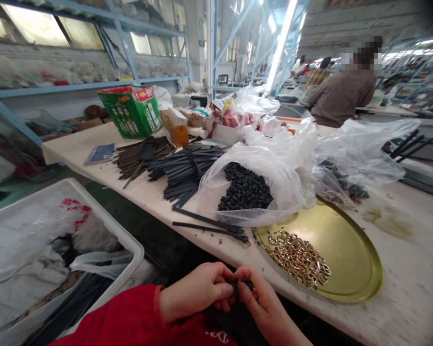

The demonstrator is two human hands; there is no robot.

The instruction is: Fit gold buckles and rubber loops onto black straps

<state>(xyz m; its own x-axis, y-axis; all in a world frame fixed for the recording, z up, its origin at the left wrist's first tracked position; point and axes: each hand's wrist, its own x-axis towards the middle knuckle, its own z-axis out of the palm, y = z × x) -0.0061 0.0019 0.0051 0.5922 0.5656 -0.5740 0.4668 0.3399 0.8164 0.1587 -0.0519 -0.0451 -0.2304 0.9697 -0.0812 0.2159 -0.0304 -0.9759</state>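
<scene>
My left hand and my right hand meet in front of my body at the table's front edge, both with fingers closed. Pinched between them is a black strap, mostly hidden by the fingers; a small shiny bit shows by my right fingers. Just beyond lie two black straps with metal buckles at their right ends. A heap of gold buckles rests on a round gold tray to the right. Small black loops fill an open clear plastic bag behind the straps.
Bundles of black strips and brown strips lie on the table, near a green carton. A white bin with plastic bags and dark strips stands at left. A person sits at the back right.
</scene>
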